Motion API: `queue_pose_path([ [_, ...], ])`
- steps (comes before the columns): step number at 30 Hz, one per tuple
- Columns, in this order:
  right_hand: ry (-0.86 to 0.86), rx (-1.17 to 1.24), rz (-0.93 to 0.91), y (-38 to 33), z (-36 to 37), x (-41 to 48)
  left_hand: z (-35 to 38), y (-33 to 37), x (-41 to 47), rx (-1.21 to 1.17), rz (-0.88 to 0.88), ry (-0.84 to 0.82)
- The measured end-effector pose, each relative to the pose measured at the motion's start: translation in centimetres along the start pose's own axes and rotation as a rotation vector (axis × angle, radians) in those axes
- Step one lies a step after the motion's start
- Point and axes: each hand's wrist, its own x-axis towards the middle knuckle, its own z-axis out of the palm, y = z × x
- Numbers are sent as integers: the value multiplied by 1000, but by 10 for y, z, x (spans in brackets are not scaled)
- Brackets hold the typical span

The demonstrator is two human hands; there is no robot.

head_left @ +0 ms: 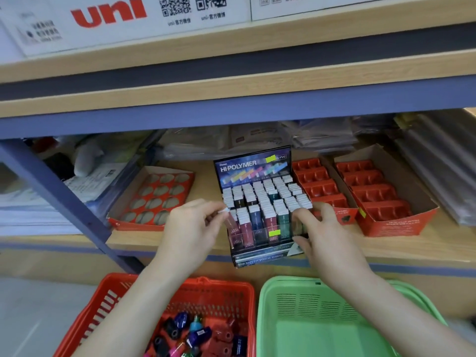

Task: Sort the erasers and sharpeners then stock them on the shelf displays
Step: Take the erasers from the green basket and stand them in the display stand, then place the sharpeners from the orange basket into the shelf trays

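1. At the far left of the shelf [134, 240] sits a red card tray with round holes [154, 199], tilted up toward the back. Every hole that I can see has nothing in it.
2. Below the shelf, at the left, stands a red basket [103, 310]. Loose sharpeners [195, 333] in blue, black, red and pink lie heaped in its bottom.
3. The left hand [190, 228] reaches up over that basket. Its thumb and fingertips pinch one slim eraser [226, 215] by the white-tipped top, right at the left edge of the display.
4. In the middle of the shelf stands the Hi-Polymer display box [255, 163], its front hanging just over the shelf edge. Rows of upright erasers [265, 199] with white ends pack it almost full.
5. The right hand [324, 233] grips the box's front right corner, fingers curled on top and thumb against the front.
6. Beneath that arm is a green basket [309, 305], beside the red one; the part in view holds nothing.
7. To the right of the box lie two red compartment trays, one [315, 188] close beside it and another [371, 194] farther right.
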Motion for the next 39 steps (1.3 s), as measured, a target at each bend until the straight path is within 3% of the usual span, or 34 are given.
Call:
queue_pose_path([
  [6,118,-19,-19,1,9,5,6,-6,1,11,99,-8],
  [13,141,43,-19,7,16,5,12,-6,0,120,218,-85],
  [21,173,90,30,3,20,3,37,-2,-33,-153,-265,-163],
  [29,152,190,79,-25,41,20,50,-37,-7,-36,-235,-77],
  [33,95,171,-16,-29,40,32,51,-55,14,31,-283,-101],
  [36,231,-57,16,-11,29,38,52,-49,17,180,-170,-53],
  [39,125,-197,175,11,12,40,61,-23,19,302,142,-95],
])
